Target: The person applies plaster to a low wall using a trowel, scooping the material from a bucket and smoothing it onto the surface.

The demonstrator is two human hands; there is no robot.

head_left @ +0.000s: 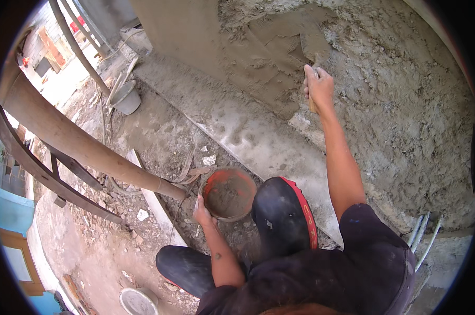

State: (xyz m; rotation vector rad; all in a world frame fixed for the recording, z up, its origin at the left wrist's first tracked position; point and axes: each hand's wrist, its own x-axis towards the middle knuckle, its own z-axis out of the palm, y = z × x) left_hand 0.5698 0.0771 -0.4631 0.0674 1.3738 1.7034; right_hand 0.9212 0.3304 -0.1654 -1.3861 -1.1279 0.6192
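Observation:
My right hand (320,86) is closed round the wooden handle (313,106) of a trowel. Its mortar-coated blade (315,43) lies against the wall, over a patch of wet grey mortar (271,44). Low down beside my boots, my left hand (202,212) grips the rim of an orange bucket (211,181) smeared with mortar. Grey mortar (229,195) sits inside the bucket. Some fingers of the left hand are hidden by the bucket's edge.
A concrete ledge (237,136) runs along the wall's foot. Left of the bucket stands a thick bamboo pole (90,139), with a wooden plank (156,202) on the rubble. Grey buckets (125,98) stand farther off and behind. My black boots (282,215) flank the bucket's near side.

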